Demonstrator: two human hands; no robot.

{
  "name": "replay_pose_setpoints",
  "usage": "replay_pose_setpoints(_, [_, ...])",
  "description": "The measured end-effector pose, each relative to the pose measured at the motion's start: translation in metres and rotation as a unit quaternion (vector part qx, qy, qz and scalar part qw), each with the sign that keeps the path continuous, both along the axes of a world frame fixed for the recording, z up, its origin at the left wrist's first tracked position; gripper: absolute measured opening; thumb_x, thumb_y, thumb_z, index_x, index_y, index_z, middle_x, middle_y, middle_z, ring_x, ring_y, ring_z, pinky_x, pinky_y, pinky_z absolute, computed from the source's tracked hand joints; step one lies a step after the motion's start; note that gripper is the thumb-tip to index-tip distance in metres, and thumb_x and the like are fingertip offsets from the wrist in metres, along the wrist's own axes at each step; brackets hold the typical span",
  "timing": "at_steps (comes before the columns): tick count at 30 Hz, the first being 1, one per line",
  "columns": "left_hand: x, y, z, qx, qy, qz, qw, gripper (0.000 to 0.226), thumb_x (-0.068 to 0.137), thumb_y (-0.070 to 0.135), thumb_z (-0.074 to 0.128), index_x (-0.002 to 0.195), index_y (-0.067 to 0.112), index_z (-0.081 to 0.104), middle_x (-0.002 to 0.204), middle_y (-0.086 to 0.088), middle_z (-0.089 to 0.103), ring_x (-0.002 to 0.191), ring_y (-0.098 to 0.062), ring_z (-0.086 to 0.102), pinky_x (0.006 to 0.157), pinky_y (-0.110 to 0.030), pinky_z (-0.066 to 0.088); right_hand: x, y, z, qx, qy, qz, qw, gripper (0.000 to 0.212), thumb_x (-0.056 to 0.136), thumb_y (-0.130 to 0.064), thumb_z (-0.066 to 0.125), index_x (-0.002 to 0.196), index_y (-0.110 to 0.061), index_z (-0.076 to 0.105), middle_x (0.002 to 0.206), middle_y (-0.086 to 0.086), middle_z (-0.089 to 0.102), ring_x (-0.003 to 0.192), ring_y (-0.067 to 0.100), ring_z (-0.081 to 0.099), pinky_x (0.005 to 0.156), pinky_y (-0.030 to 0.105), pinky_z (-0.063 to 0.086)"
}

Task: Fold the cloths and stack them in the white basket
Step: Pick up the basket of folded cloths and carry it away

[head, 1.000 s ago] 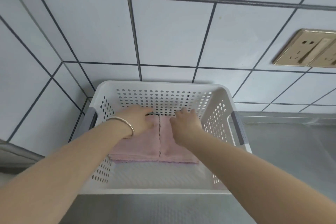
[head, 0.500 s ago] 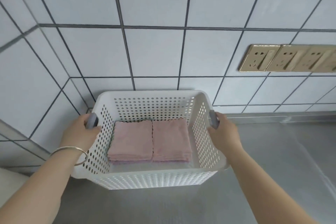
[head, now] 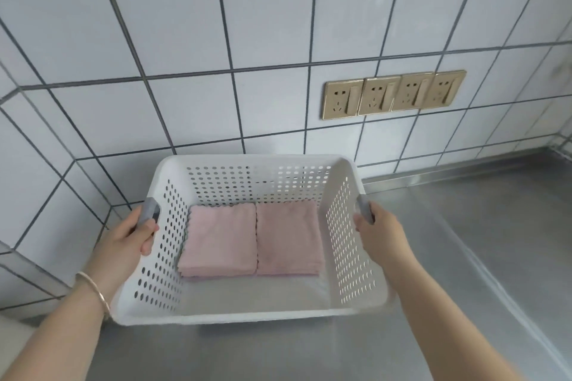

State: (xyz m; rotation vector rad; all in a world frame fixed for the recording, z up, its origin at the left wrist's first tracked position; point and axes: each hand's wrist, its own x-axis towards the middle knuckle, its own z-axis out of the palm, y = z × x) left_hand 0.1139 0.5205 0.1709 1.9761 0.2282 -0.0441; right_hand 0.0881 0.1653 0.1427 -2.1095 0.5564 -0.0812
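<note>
Hands have moved off the cloths and onto the basket: a second ago both were pressing the pink stacks flat inside it, now the left hand (head: pixel 131 233) grips the grey left handle (head: pixel 148 211) with thumb curled over the rim, and the right hand (head: pixel 379 230) is wrapped round the grey right handle (head: pixel 364 208). The white basket (head: pixel 247 317) has come away from the back-left corner of the steel counter (head: pixel 464 257) and toward the person; its near edge looks tipped up, so likely lifted or mid-drag, can't confirm clearance underneath. Contents haven't shifted: left pink cloth stack (head: pixel 221 240) and right pink cloth stack (head: pixel 288 237) sit side by side, touching along their inner edges, against the far wall of the basket, with the near part of the floor bare. Read: folding and stacking look done, no loose cloths in view, and this is just relocating the basket. Risk is low; the stacks could slide toward the near wall if the tilt increases. Gold wall sockets (head: pixel 393 94) are well apart from it.
</note>
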Motion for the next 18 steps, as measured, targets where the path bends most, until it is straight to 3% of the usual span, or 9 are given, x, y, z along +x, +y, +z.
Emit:
replay_pose_setpoints(2, [-0.012,-0.024,0.007,-0.022,-0.016,-0.014,1.000,0.019,0.097,0.024,0.044,0.089,0.018,0.060,0.058,-0.005,0.039,0.060,-0.020,0.041,0.061,-0.030,0.032,-0.027,-0.023,0.011,-0.021,-0.012,-0.015,1.000,0.020,0.093,-0.022,0.043,0.075,-0.013,0.044,0.083,0.011,0.060,0.062,0.021,0.047,0.052,0.027,0.033])
replay_pose_setpoints(6, [-0.023,-0.061,0.012,-0.039,-0.044,-0.046,0.997,0.019,0.095,0.032,0.047,0.082,0.029,0.061,0.055,0.000,0.040,0.058,-0.019,0.044,0.061,-0.028,0.033,-0.074,-0.056,0.027,-0.050,-0.033,-0.069,0.996,0.023,0.094,-0.022,0.042,0.087,-0.001,0.049,0.088,0.018,0.062,0.059,0.021,0.044,0.049,0.028,0.032])
replay_pose_setpoints(12, [-0.026,-0.112,0.015,-0.047,-0.084,-0.151,0.984,0.022,0.096,0.030,0.045,0.107,0.042,0.060,0.047,0.012,0.044,0.062,-0.018,0.044,0.068,-0.032,0.033,-0.162,-0.078,0.046,-0.078,-0.068,-0.174,0.979,0.017,0.094,-0.018,0.043,0.078,-0.023,0.044,0.067,-0.001,0.051,0.053,0.015,0.042,0.043,0.016,0.035])
replay_pose_setpoints(15, [-0.034,-0.142,0.021,-0.053,-0.121,-0.226,0.965,0.026,0.096,0.020,0.045,0.110,0.038,0.057,0.054,0.005,0.043,0.059,-0.016,0.040,0.065,-0.026,0.032,-0.213,-0.074,0.048,-0.103,-0.077,-0.260,0.957,0.019,0.093,-0.019,0.045,0.074,-0.019,0.044,0.062,-0.002,0.047,0.054,0.018,0.041,0.050,0.027,0.036])
replay_pose_setpoints(18, [-0.047,-0.161,0.027,-0.056,-0.135,-0.315,0.938,0.022,0.097,0.021,0.043,0.111,0.029,0.058,0.060,-0.002,0.040,0.061,-0.017,0.040,0.064,-0.024,0.033,-0.264,-0.059,0.048,-0.111,-0.067,-0.338,0.932,0.020,0.094,-0.019,0.044,0.074,-0.016,0.043,0.062,0.000,0.048,0.055,0.018,0.041,0.053,0.030,0.034])
